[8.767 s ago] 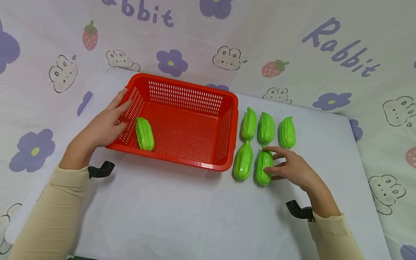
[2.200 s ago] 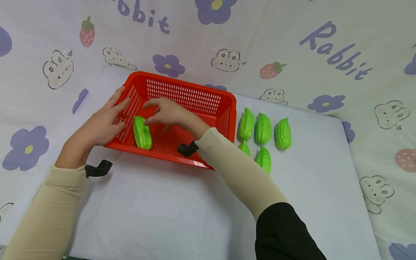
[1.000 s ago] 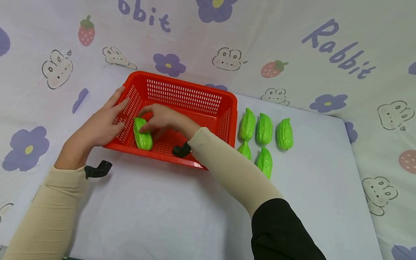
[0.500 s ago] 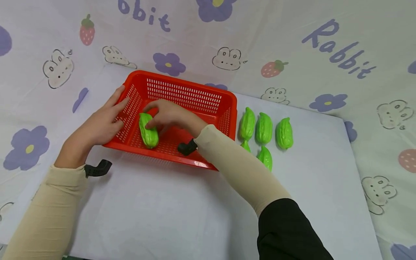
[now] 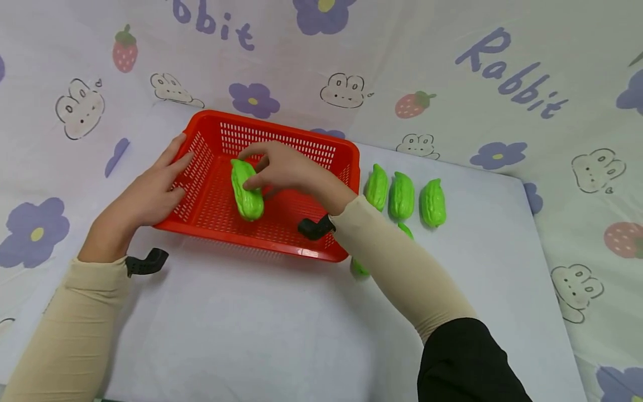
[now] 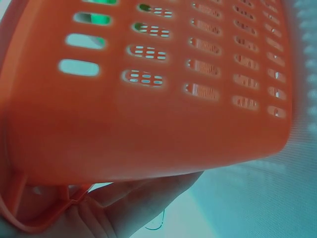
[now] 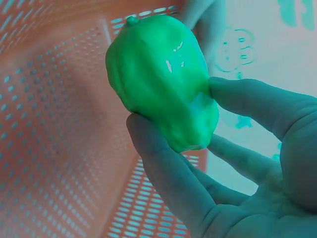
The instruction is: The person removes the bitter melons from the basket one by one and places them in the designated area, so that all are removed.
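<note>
A light-green, ridged bitter melon (image 5: pixel 247 192) is pinched between the thumb and fingers of my right hand (image 5: pixel 281 167), above the floor of the red plastic basket (image 5: pixel 241 243). In the right wrist view, the thumb presses one side of the bitter melon (image 7: pixel 158 84) and the fingers the other, with basket wall behind. My left hand (image 5: pixel 145 195) grips the basket's left end, its fingertips at the rim. From the left wrist, the basket's perforated outer wall (image 6: pixel 138 129) fills most of the view, and part of the left hand (image 6: pixel 143 203) shows below it.
Right of the basket, more bitter melons (image 5: pixel 402 195) lie in rows on the white-covered table (image 5: pixel 261 335); the right forearm partly hides the nearer ones. A patterned cloth (image 5: pixel 361 50) with rabbits, flowers and strawberries hangs behind.
My right hand went from the melons outside to the one in the basket's left end, took hold of it, and lifted it rightward. The left hand stays at the basket.
</note>
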Available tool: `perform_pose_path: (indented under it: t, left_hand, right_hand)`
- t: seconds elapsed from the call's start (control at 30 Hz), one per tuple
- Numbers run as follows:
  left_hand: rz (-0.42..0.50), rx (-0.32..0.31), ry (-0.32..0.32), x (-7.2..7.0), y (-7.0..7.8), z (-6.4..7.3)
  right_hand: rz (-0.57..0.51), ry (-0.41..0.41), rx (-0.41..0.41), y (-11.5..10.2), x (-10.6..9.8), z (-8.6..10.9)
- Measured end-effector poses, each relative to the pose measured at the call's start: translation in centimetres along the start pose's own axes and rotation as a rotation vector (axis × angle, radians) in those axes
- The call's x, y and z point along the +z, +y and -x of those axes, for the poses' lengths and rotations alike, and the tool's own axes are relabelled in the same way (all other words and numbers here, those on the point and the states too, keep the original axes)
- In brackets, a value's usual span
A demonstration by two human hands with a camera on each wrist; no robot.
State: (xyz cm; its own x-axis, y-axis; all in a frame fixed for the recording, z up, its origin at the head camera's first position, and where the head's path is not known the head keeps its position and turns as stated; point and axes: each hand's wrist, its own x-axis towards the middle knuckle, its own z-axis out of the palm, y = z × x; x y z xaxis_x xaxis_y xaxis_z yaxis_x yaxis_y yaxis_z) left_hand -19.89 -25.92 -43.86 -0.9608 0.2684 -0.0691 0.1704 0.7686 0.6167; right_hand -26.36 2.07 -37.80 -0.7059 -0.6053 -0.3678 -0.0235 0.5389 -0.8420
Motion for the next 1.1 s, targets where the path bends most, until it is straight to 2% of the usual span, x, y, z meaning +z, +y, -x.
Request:
perform_pose_path:
  t: [0.33,0.63,0.87,1.1]
  left_hand:
    - [-0.009,0.028,0.006,-0.2,0.0,0.1]
    - [-0.010,0.040,0.003,-0.1,-0.1,0.0]
    - [0.002,0.032,-0.001,0.0,-0.1,0.2]
    - [0.002,0.032,-0.004,-0.1,0.0,0.1]
  right_hand:
    - [0.051,0.048,-0.062,-0.5,-2.0,4.6]
    - [0.071,0.135,-0.071,0.9,-4.0,7.5]
    - [0.016,0.163,-0.088,2.3,-4.9,9.9]
    - [0.069,0.219,-0.053,3.4,-6.1,12.6]
